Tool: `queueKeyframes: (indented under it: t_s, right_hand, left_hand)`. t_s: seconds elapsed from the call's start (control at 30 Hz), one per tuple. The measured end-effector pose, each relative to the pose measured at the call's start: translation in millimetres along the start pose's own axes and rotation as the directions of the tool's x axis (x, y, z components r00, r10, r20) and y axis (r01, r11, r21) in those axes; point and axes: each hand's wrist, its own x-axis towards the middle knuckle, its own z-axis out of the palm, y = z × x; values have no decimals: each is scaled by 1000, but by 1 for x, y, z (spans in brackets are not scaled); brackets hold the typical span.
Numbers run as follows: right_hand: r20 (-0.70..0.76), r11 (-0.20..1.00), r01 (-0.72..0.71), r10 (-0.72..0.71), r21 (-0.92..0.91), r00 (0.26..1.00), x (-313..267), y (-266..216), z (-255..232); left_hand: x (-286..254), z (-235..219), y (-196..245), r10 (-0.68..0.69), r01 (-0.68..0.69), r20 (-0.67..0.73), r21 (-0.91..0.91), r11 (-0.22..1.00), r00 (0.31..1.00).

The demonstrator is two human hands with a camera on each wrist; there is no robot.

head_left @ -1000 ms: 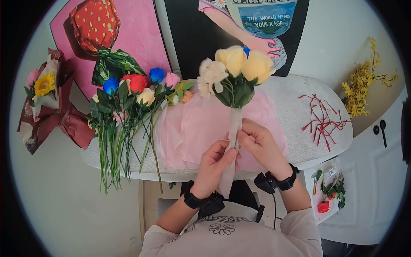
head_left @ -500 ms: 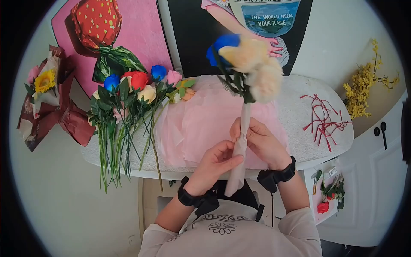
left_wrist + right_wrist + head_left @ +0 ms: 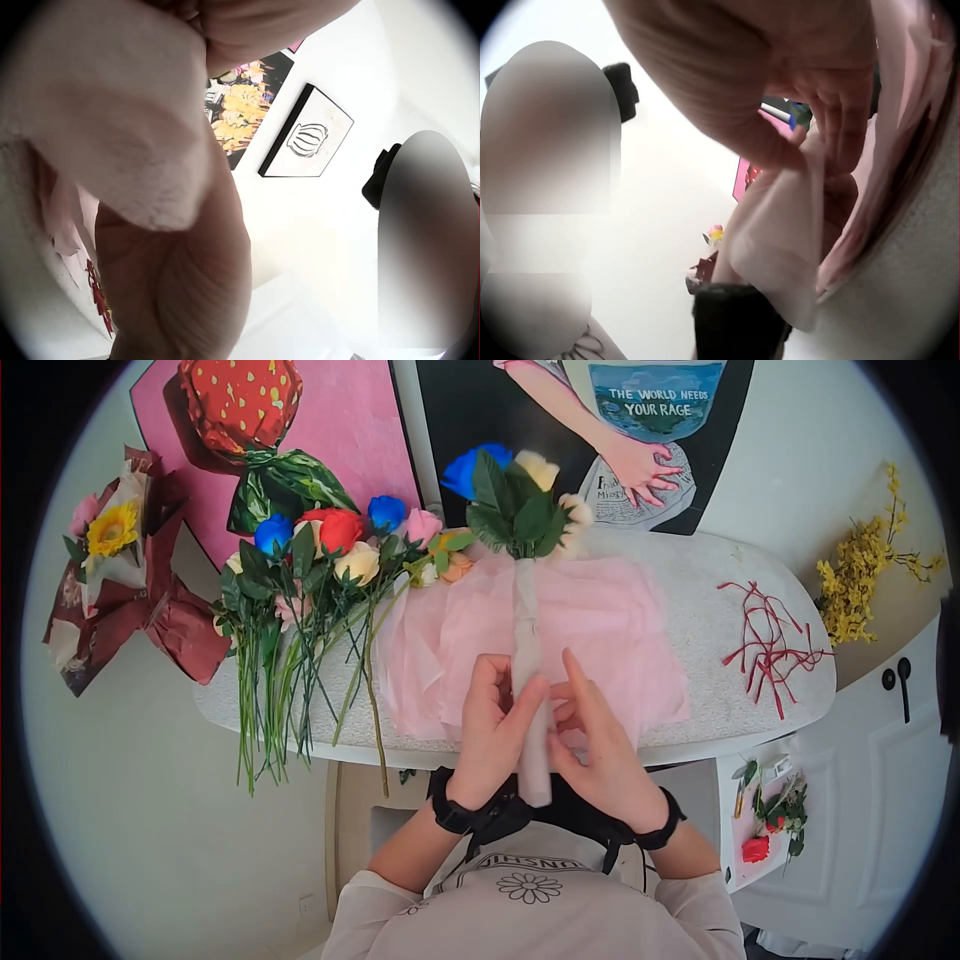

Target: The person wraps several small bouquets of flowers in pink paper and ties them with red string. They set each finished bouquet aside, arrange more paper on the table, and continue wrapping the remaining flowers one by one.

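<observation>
A small bouquet stands upright over the table in the head view, with a blue rose (image 3: 466,472), a pale yellow rose (image 3: 538,468), a cream flower (image 3: 576,525) and green leaves (image 3: 512,508). Whitish wrapping paper (image 3: 526,610) is rolled round its stems. My left hand (image 3: 492,728) grips this roll at its lower part, thumb across the front. Close on the other side is my right hand (image 3: 603,755), index finger extended and thumb apart, its other fingers loosely bent beside the paper. Both wrist views show the paper's lower end (image 3: 142,172) between the hands.
Pink tissue sheets (image 3: 610,610) lie mid-table. Several loose artificial flowers (image 3: 340,532) lie left, stems past the front edge. Red ties (image 3: 770,650) are at right. A brown-wrapped bouquet (image 3: 180,635) and yellow blossoms (image 3: 850,590) flank the table (image 3: 720,730); paintings stand behind.
The bouquet has been turned about its stem, bringing leaves and the blue rose to the front, and shifted left. My right hand has let go of the paper and moved down.
</observation>
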Motion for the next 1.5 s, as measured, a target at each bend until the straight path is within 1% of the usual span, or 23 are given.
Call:
queueKeyframes:
  t_s: [0.03,0.13,0.23,0.33,0.43,0.53,0.63,0.67,0.73,0.77,0.8,0.83,0.93,1.03,1.13,1.2,1.23,1.3,1.33,1.37,1.43,1.47,1.5]
  right_hand:
    - [-16,998,-5,4,-66,1000,-1,3,2]
    - [-99,985,85,-100,-153,990,4,9,5]
    - [-102,998,-62,62,1,993,4,22,3]
    - [-98,972,-179,195,151,976,7,30,1]
    - [-42,915,-159,188,371,981,10,43,-2]
    - [-7,884,-167,189,436,982,12,45,-1]
    - [8,949,-183,188,255,982,11,39,-4]
    - [-22,971,-161,168,175,986,13,36,-6]
    - [-81,992,-126,127,12,989,17,27,-8]
    - [-105,994,-86,78,-70,991,19,23,-7]
    - [-125,987,-47,28,-153,992,21,17,-5]
    - [-139,972,-8,-25,-236,990,22,13,-2]
    - [-206,943,-41,-29,-331,978,23,7,2]
    - [-301,870,39,-213,-492,930,26,23,5]
    - [-307,937,-71,-40,-341,951,26,19,0]
    - [-320,994,-97,79,-40,944,29,16,-4]
    - [-312,988,-109,139,113,940,30,15,-6]
    - [-310,982,-70,122,175,943,30,14,-10]
    - [-308,977,-50,114,206,944,30,14,-11]
    - [-307,980,-42,102,197,946,31,12,-13]
    - [-306,984,-26,80,177,949,31,6,-16]
    - [-276,994,-41,66,98,959,31,1,-18]
    - [-244,998,-53,55,17,968,31,-4,-19]
  left_hand:
    - [0,1,0,-12,12,26,-21,1000,1000]
    - [-4,-2,-3,2,-26,174,140,990,985]
    - [-3,-8,-7,-26,36,227,-40,999,974]
    - [-4,-11,-10,-37,63,198,-126,990,979]
    - [-5,-9,-5,-174,203,167,-182,962,971]
    - [0,-10,-8,-252,297,220,-204,933,942]
    - [2,-8,-19,-191,221,222,-120,968,956]
    - [1,-7,-23,-134,142,181,-35,989,974]
    - [-1,-2,-27,-11,-6,120,142,990,993]
    - [-4,1,-24,35,-70,119,301,951,992]
    - [-9,5,-17,83,-131,125,452,882,989]
    - [-12,9,-10,131,-188,138,589,786,982]
    - [-18,15,-5,245,-305,182,606,735,952]
    - [-19,15,-2,259,-293,144,592,751,955]
    - [-14,6,-13,191,-235,163,324,917,968]
    - [-14,1,-8,98,-109,176,55,992,979]
    - [-14,-1,-3,53,-38,192,-81,996,980]
    - [-13,-4,2,-63,121,222,-257,959,973]
    - [-12,-6,3,-111,195,250,-338,921,962]
    - [-11,-6,3,-154,266,283,-413,871,947]
    - [-9,-4,1,-153,281,307,-432,857,939]
    - [-8,-2,0,-153,289,319,-441,850,935]
    - [-6,0,0,-139,238,286,-351,906,948]
